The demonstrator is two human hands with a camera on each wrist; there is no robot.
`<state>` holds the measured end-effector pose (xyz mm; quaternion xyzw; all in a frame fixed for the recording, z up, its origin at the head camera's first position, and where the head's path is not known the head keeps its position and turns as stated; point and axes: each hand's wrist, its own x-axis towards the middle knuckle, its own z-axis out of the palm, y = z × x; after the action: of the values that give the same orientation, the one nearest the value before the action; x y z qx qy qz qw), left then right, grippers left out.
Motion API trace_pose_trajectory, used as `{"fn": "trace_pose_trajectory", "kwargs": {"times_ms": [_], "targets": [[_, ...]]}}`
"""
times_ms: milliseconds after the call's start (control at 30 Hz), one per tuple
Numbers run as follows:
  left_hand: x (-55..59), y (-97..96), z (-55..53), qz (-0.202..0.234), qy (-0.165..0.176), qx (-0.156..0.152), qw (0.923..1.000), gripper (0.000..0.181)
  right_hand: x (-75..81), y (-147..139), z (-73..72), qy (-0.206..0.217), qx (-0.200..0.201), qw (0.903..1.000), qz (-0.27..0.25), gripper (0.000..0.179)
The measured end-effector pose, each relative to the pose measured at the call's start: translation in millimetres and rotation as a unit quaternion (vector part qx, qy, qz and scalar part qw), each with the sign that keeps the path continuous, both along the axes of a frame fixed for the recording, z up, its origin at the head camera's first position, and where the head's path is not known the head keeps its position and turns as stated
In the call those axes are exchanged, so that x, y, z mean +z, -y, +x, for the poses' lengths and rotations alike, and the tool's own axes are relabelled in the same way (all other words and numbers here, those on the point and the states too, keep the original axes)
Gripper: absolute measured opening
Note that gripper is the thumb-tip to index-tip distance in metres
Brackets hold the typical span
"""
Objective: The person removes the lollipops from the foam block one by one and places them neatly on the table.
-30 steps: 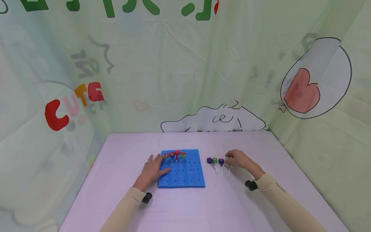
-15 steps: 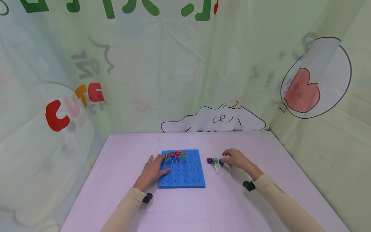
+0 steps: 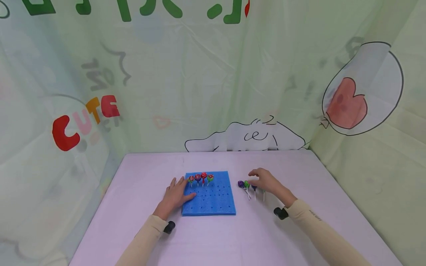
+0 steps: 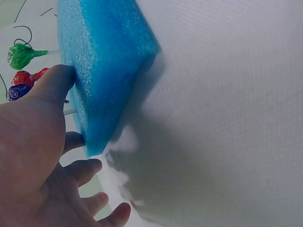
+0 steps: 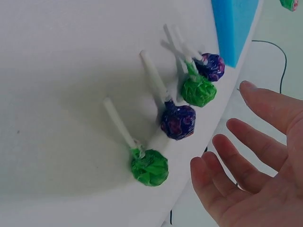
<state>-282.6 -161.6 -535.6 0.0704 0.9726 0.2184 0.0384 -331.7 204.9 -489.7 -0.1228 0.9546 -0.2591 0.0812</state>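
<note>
A blue foam board [image 3: 213, 203] with rows of small holes lies on the table. Along its far left part, several wrapped lollipops [image 3: 204, 175] stand upright by their sticks. My left hand [image 3: 174, 195] rests on the board's left edge, thumb on the top face and fingers spread. To the right of the board lie two purple lollipops [image 5: 178, 122] and two green lollipops [image 5: 150, 168], sticks toward me. Above them hovers my right hand [image 3: 266, 181], fingers loosely extended and holding nothing. In the head view it partly covers the lollipops on the right.
The pale table [image 3: 213, 240] extends on all sides of the board. A printed curtain [image 3: 213, 92] hangs behind its far edge and along both sides. Each wrist wears a small black camera [image 3: 281, 213].
My right hand has moved left over the row of loose lollipops, uncovering the rightmost green one's stick and covering more of the purple one. The left hand stays on the board.
</note>
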Motion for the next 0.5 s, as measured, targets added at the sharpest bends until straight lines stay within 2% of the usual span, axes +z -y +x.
{"fn": "trace_pose_trajectory", "kwargs": {"times_ms": [500], "targets": [[-2.4, 0.5, -0.1, -0.001, -0.004, 0.002, 1.0000, 0.079, -3.5, 33, 7.5, -0.046, 0.029, 0.9982, -0.025, 0.033]]}}
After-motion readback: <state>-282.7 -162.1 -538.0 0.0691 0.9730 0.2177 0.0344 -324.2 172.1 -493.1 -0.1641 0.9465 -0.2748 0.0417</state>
